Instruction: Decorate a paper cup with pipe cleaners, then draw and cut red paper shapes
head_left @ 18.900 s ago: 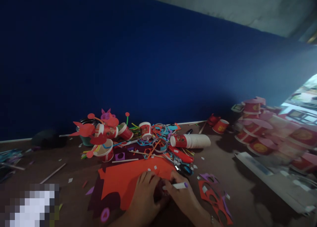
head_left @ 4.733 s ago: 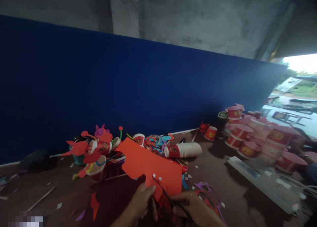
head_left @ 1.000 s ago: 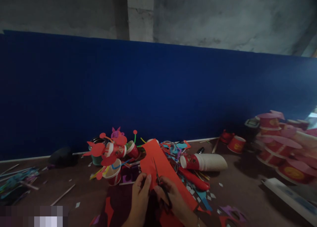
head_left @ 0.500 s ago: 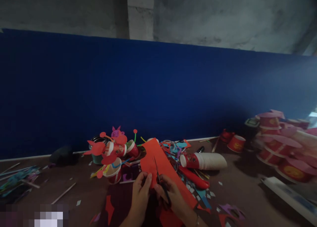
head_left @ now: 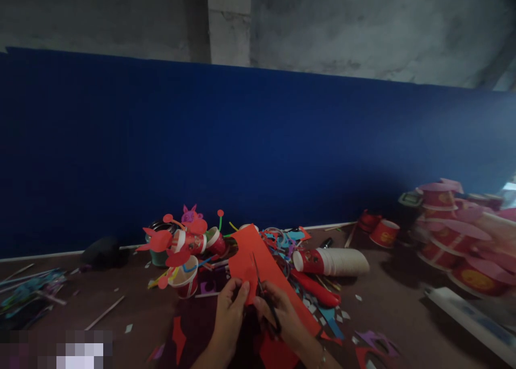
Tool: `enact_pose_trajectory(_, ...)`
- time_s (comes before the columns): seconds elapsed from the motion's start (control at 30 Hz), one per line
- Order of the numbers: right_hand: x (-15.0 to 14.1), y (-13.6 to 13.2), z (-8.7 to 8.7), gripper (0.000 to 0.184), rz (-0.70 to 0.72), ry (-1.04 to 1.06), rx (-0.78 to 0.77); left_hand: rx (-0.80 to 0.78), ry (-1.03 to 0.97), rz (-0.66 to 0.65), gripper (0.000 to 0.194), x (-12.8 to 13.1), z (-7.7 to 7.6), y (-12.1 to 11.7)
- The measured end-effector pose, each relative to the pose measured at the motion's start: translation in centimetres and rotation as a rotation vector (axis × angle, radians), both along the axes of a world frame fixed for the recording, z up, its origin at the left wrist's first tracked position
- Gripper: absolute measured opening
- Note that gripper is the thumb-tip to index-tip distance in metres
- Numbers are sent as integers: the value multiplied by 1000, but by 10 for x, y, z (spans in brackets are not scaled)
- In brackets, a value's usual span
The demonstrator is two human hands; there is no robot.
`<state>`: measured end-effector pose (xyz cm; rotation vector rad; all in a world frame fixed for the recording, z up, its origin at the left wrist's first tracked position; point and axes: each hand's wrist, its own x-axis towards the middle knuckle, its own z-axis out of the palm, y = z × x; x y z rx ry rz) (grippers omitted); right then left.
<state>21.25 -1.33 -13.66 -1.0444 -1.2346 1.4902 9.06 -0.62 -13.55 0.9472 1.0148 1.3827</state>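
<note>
Between the thumb and fingers of my left hand point(head_left: 231, 310) is the near left edge of a red paper sheet point(head_left: 258, 245). My right hand point(head_left: 278, 310) grips a pair of dark-handled scissors point(head_left: 258, 277), their blades pointing away from me over the paper. Whether the blades are parted is hard to make out. The sheet slants from the back middle down towards my right wrist, and its left edge has a curved cut. Just left of my left hand stands a red-and-white paper cup point(head_left: 187, 283) with red paper pieces and straws on it.
A stack of paper cups point(head_left: 334, 262) lies right of the sheet, with a red tube-like thing point(head_left: 316, 289) in front. Decorated cups point(head_left: 455, 245) are piled at the far right, near a long white box point(head_left: 471, 320). A blue panel point(head_left: 258, 143) closes off the back.
The scissors and my right hand have shifted very slightly to the right. Both hands keep their hold, and the surroundings look the same.
</note>
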Motion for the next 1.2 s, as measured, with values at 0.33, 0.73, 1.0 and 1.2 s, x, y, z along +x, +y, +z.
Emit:
enact_pose_trajectory(0.33, 1, -1, 4, 48, -31, -29, -13, -22, -11, 7, 48, -1, -2, 2)
enact_pose_trajectory(0.73, 3, 1, 4, 51, 6, -73, 25, -7, 20, 27, 48, -3, 0, 5)
enact_pose_trajectory(1.0, 4, 0, 7, 54, -11, -97, -24, -46, -4, 30, 51, -4, -1, 7)
enact_pose_trajectory(1.2, 6, 0, 6, 53, 10, -130, -20, -40, -13, 43, 49, -5, -3, 8)
